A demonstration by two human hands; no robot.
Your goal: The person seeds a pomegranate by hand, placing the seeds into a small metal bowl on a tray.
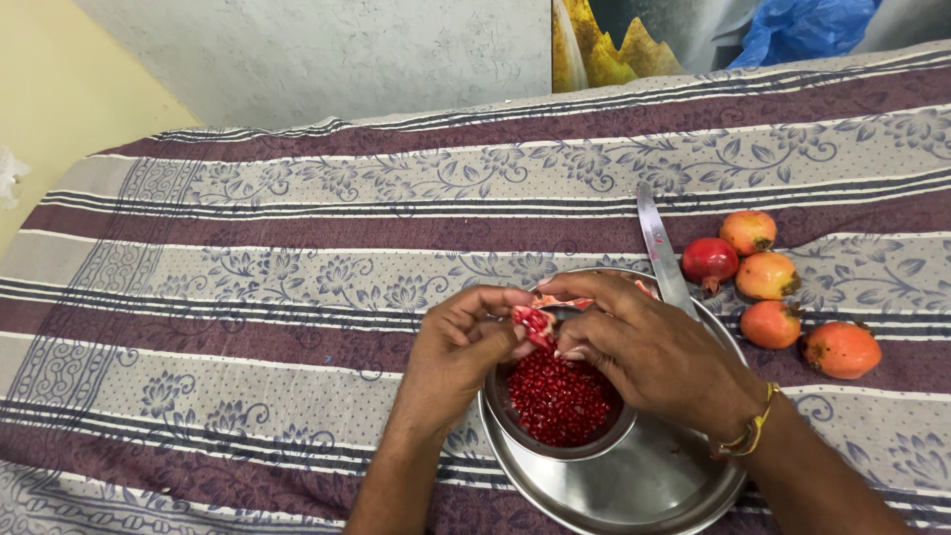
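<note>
Single view, head-worn camera. Looks steeply down and forward across the striped cloth-covered bed [297,258] from its near edge. Close range: both forearms enter at the bottom edge. Far edge and wall [347,59] fill the top.

We saw even, soft daylight, fairly bright, no harsh shadows. The hands threw only faint shade into the steel bowl [614,436]. The steel plate [654,485] showed dull glare, and the knife [659,248] blade caught a pale sheen. Focus was sharp at the centre; the striped cloth [248,297] bent slightly at the edges.
</note>
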